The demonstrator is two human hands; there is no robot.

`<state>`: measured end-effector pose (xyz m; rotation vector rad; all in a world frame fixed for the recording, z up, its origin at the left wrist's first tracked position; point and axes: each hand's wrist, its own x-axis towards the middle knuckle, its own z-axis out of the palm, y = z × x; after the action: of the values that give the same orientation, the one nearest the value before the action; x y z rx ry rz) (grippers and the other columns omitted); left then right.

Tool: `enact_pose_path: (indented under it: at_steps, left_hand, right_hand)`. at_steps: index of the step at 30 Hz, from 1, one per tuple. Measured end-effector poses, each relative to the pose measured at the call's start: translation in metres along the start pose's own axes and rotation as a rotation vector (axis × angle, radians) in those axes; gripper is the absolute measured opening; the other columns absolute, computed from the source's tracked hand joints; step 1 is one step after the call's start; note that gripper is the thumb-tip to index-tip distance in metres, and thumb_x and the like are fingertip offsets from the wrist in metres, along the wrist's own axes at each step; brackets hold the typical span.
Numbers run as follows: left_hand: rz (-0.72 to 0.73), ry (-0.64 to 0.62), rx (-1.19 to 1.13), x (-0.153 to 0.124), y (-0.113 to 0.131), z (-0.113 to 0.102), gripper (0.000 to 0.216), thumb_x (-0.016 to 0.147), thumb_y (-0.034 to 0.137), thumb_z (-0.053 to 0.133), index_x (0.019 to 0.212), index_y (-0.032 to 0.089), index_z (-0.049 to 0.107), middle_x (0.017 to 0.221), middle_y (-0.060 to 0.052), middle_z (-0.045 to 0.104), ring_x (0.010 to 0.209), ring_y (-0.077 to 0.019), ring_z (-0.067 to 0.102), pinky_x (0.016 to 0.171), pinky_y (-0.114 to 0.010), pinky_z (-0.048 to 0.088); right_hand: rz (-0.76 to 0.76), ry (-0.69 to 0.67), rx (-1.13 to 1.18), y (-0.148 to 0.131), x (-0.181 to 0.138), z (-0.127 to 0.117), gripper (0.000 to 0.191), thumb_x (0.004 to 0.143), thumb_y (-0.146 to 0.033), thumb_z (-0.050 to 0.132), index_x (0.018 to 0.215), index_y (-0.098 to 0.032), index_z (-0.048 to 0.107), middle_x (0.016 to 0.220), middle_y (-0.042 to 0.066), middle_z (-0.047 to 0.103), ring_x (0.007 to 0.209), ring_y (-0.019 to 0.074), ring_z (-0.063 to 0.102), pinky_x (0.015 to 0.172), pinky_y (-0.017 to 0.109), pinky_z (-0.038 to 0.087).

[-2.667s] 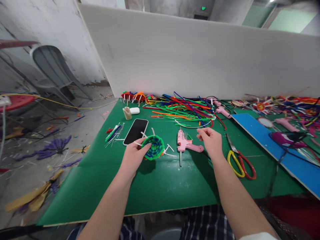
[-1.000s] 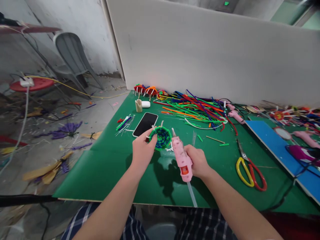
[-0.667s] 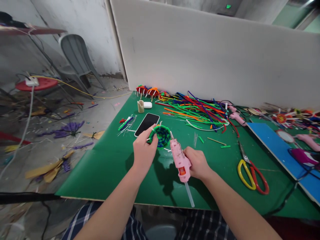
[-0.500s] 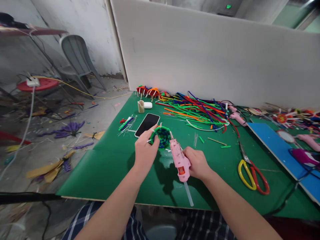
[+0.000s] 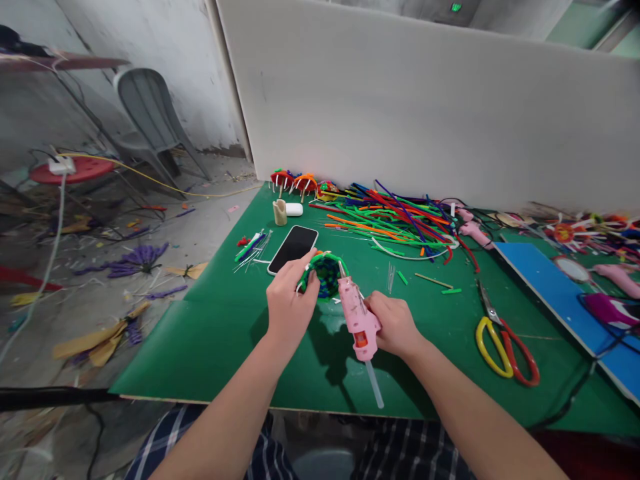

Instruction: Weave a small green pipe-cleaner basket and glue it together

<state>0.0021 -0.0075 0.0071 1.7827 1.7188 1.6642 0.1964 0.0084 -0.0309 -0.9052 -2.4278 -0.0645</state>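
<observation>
Left hand (image 5: 291,297): woven green-and-blue piece (image 5: 328,272); right hand (image 5: 395,324): pink glue gun (image 5: 356,312), nozzle at the piece's right rim.
From the left, the phone (image 5: 294,249) lies flat on the green table (image 5: 210,347), just beyond my left hand. My left thumb and fingers pinch the woven piece at its left edge, above the table, its hollow side toward me. The gun's nozzle meets the right rim in view; I cannot tell whether they touch. My right fingers are wrapped around the gun's handle; a clear glue stick (image 5: 374,385) protrudes from its rear. Farther right lie the scissors (image 5: 493,315), then the blue board (image 5: 550,287).
</observation>
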Motion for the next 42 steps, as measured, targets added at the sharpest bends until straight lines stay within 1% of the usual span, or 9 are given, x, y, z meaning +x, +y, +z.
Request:
enact_pose_path:
  at_steps: [10, 17, 22, 27, 31, 34, 37, 40, 42]
  left_hand:
    - [0.008, -0.004, -0.007, 0.0, 0.001, 0.0, 0.027, 0.076, 0.014, 0.048, 0.098, 0.02, 0.061, 0.097, -0.004, 0.063, 0.09, -0.0142, 0.056, 0.08, -0.028, 0.043]
    - [0.007, -0.008, -0.041, 0.0, 0.001, 0.0, 0.029, 0.076, 0.013, 0.048, 0.1, 0.02, 0.061, 0.098, -0.003, 0.063, 0.089, -0.0134, 0.056, 0.078, -0.027, 0.044]
    - [-0.02, -0.014, -0.019, -0.001, 0.003, -0.001, 0.03, 0.077, 0.015, 0.047, 0.102, 0.022, 0.06, 0.098, -0.003, 0.063, 0.086, -0.0138, 0.056, 0.071, -0.026, 0.045]
    - [-0.026, -0.025, 0.007, -0.001, 0.002, -0.003, 0.031, 0.077, 0.017, 0.047, 0.105, 0.024, 0.059, 0.099, -0.002, 0.063, 0.083, -0.0134, 0.056, 0.06, -0.022, 0.043]
    - [-0.005, -0.021, 0.033, -0.001, 0.001, -0.004, 0.033, 0.076, 0.017, 0.047, 0.106, 0.024, 0.059, 0.097, -0.003, 0.063, 0.082, -0.0135, 0.056, 0.062, -0.023, 0.044]
    - [0.033, -0.004, 0.048, 0.0, 0.0, -0.004, 0.032, 0.076, 0.017, 0.047, 0.105, 0.023, 0.059, 0.095, -0.003, 0.063, 0.081, -0.0131, 0.057, 0.064, -0.023, 0.044]
    - [0.06, 0.029, 0.078, 0.001, -0.002, -0.006, 0.031, 0.076, 0.016, 0.048, 0.104, 0.022, 0.06, 0.094, -0.003, 0.063, 0.082, -0.0131, 0.057, 0.069, -0.024, 0.044]
    - [0.011, 0.052, 0.051, 0.003, -0.004, -0.007, 0.029, 0.076, 0.017, 0.048, 0.101, 0.021, 0.061, 0.098, -0.003, 0.063, 0.084, -0.0137, 0.057, 0.07, -0.025, 0.045]
    - [-0.03, 0.061, 0.015, 0.004, -0.005, -0.007, 0.026, 0.077, 0.018, 0.047, 0.097, 0.021, 0.062, 0.101, -0.003, 0.063, 0.087, -0.0144, 0.057, 0.075, -0.026, 0.045]
  right_hand:
    - [0.015, -0.006, 0.006, -0.001, 0.001, -0.001, 0.016, 0.072, -0.033, 0.049, 0.07, -0.017, 0.049, 0.06, 0.0, 0.049, 0.05, 0.0097, 0.042, 0.047, 0.023, 0.025]
    - [0.026, -0.012, 0.013, -0.001, 0.001, -0.001, 0.016, 0.072, -0.032, 0.049, 0.069, -0.017, 0.049, 0.059, 0.0, 0.048, 0.049, 0.0096, 0.042, 0.047, 0.022, 0.024]
    - [0.038, -0.017, 0.011, 0.0, 0.001, 0.0, 0.015, 0.072, -0.032, 0.049, 0.069, -0.018, 0.049, 0.059, 0.0, 0.048, 0.05, 0.0099, 0.043, 0.047, 0.022, 0.025]
    - [0.049, -0.013, 0.023, 0.0, 0.001, 0.0, 0.013, 0.072, -0.031, 0.049, 0.069, -0.018, 0.048, 0.059, 0.0, 0.048, 0.05, 0.0098, 0.043, 0.047, 0.022, 0.025]
    - [0.052, -0.013, 0.034, -0.001, 0.001, 0.0, 0.014, 0.072, -0.032, 0.049, 0.07, -0.018, 0.049, 0.06, 0.0, 0.049, 0.05, 0.0098, 0.043, 0.048, 0.022, 0.026]
    - [0.065, -0.001, 0.05, 0.001, 0.001, -0.003, 0.011, 0.071, -0.029, 0.05, 0.071, -0.018, 0.049, 0.062, 0.0, 0.051, 0.051, 0.0099, 0.045, 0.048, 0.021, 0.027]
    - [0.137, 0.0, 0.049, 0.006, 0.001, -0.008, 0.012, 0.069, -0.029, 0.051, 0.075, -0.018, 0.049, 0.065, 0.0, 0.053, 0.053, 0.0106, 0.047, 0.048, 0.021, 0.029]
    - [0.28, -0.012, -0.004, 0.012, 0.003, -0.012, 0.02, 0.068, -0.03, 0.054, 0.084, -0.019, 0.049, 0.074, 0.002, 0.056, 0.061, 0.0134, 0.052, 0.051, 0.023, 0.032]
    - [0.376, -0.018, -0.06, 0.017, 0.004, -0.013, 0.023, 0.069, -0.028, 0.052, 0.09, -0.02, 0.048, 0.081, 0.003, 0.057, 0.067, 0.0154, 0.054, 0.052, 0.023, 0.033]
